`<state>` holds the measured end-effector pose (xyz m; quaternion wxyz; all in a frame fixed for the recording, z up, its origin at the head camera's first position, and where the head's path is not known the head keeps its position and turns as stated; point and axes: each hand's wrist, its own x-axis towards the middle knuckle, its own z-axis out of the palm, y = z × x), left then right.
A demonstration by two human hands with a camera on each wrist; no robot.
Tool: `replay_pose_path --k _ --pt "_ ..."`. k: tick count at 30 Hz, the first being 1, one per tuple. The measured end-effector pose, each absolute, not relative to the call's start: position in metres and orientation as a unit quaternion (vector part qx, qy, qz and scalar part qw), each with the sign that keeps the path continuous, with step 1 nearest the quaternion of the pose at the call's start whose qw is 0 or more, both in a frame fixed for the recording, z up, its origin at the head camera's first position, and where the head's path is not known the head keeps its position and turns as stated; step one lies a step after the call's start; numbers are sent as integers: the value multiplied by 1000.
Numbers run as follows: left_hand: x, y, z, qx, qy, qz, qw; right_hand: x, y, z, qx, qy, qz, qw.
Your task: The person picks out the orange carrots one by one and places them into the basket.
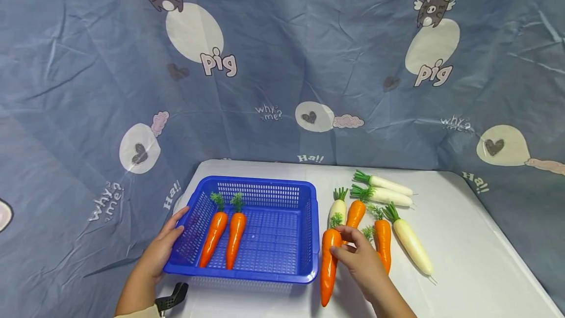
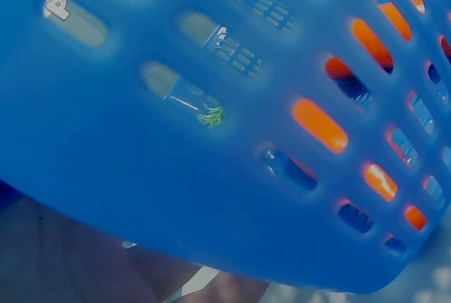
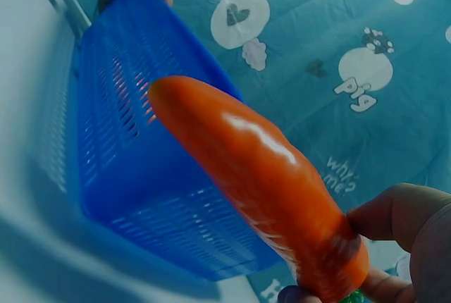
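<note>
You are sitting at a white table (image 1: 463,239) with a blue basket (image 1: 282,232) in front of you. Your left hand (image 1: 165,247) is resting against the basket's left wall, fingers fairly straight and gripping nothing. Your right hand (image 1: 359,259) is pinching a carrot (image 1: 328,264) near its leafy top, just right of the basket, tip pointing toward you. Two carrots (image 1: 225,234) are already lying in the basket; more carrots and white radishes (image 1: 388,210) are lying close behind your right hand. Because you are holding only the top end, the long carrot could swing or slip, and its tip could be catching the basket rim or knocking the neighbouring vegetables.
</note>
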<state>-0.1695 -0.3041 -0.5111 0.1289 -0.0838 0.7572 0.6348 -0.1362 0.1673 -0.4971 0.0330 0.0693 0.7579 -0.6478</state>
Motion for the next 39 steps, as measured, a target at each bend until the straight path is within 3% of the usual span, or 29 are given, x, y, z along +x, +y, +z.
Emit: replay_pose_path --k 39 --pt "-170 -304 -512 -86 759 633 127 -142 141 -475 24 709 -704 38"
